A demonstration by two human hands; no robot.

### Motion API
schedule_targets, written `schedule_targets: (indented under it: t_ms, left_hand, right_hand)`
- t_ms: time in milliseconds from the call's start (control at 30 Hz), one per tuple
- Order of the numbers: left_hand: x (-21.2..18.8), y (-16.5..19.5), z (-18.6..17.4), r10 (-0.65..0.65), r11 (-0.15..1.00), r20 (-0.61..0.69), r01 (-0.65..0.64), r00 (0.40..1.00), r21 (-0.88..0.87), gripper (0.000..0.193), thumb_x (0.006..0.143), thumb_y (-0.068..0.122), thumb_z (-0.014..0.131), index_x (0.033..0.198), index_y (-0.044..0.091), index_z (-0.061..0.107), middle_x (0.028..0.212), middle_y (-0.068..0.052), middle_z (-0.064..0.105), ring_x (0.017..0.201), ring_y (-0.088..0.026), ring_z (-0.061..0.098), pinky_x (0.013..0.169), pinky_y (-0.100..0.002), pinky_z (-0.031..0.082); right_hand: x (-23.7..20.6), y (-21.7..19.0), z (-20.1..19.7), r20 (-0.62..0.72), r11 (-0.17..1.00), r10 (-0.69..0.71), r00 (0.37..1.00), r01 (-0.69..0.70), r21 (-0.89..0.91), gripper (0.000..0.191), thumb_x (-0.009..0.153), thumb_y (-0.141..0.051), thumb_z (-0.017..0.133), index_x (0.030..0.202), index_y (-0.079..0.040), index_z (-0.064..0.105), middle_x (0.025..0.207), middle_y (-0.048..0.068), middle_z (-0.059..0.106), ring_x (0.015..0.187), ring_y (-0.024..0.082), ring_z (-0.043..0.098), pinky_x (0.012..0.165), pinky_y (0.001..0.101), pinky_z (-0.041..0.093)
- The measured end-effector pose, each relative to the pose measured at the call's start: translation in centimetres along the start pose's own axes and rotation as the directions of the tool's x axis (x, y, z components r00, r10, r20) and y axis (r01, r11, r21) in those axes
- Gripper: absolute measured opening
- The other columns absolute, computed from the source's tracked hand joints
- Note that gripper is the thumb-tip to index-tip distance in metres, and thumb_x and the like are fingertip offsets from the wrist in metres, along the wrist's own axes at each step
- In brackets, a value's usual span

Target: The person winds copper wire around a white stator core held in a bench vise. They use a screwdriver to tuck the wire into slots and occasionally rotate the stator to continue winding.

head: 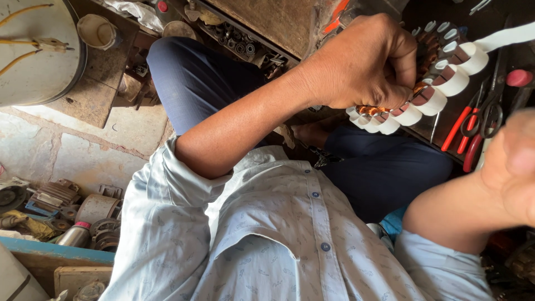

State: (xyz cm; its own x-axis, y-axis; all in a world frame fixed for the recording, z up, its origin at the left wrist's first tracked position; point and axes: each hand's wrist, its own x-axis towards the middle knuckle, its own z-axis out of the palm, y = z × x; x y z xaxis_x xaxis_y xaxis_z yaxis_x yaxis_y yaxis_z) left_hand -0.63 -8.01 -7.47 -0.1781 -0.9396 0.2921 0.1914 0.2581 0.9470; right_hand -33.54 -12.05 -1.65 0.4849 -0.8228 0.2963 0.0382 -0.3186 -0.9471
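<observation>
To my left, scrap metal parts (pixel 56 206) lie on the floor. My left hand (pixel 365 64) is clenched on the motor winding (pixel 437 78) over my lap; it looks heavy, stiff, with fragile copper wire, best gripped at the taped rim. My right hand (pixel 515 164) is blurred; I cannot tell its grip.

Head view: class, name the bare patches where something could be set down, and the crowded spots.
Bare: stone floor between the round white drum and the motor parts pile. Crowded: that pile; the tray by the pliers; the space near the left hand gripping the taped stator.
</observation>
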Motion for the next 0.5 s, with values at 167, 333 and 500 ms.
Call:
schedule_targets:
  t_ms: [167,333,500]
  left_hand:
    - [0.3,-0.8,0.5,0.047,0.994,-0.068,-0.040,0.997,0.106,0.014,0.072,0.004,0.086,0.071,0.006,0.073,0.070,-0.002,0.077,0.065,-0.009,0.078,0.061,-0.024,0.063]
    - [0.4,-1.4,0.9,0.119,0.984,-0.111,-0.102,0.987,0.148,0.013,0.074,0.005,0.087,0.073,0.007,0.074,0.074,-0.002,0.078,0.069,-0.010,0.078,0.064,-0.024,0.064]
    - [0.1,-1.5,0.5,0.102,0.989,-0.100,-0.090,0.990,0.119,0.014,0.076,0.005,0.086,0.074,0.006,0.072,0.073,-0.001,0.077,0.069,-0.009,0.077,0.065,-0.024,0.063]
  right_hand:
    - [6.2,-0.3,4.4,0.090,0.958,0.130,0.987,-0.102,-0.267,0.033,0.083,-0.027,0.067,0.071,-0.018,0.038,0.066,-0.007,0.037,0.052,0.002,0.039,0.052,0.0162,0.031]
    - [9.8,0.0,5.5,0.140,0.923,0.210,0.968,-0.149,-0.354,0.024,0.085,-0.020,0.068,0.078,-0.012,0.047,0.075,-0.001,0.046,0.062,0.009,0.049,0.058,0.0217,0.040]
    - [6.9,-3.6,6.6,0.210,0.983,0.038,0.977,0.001,-0.184,0.016,0.086,-0.014,0.069,0.085,-0.006,0.055,0.084,0.005,0.055,0.071,0.015,0.059,0.065,0.0272,0.049]
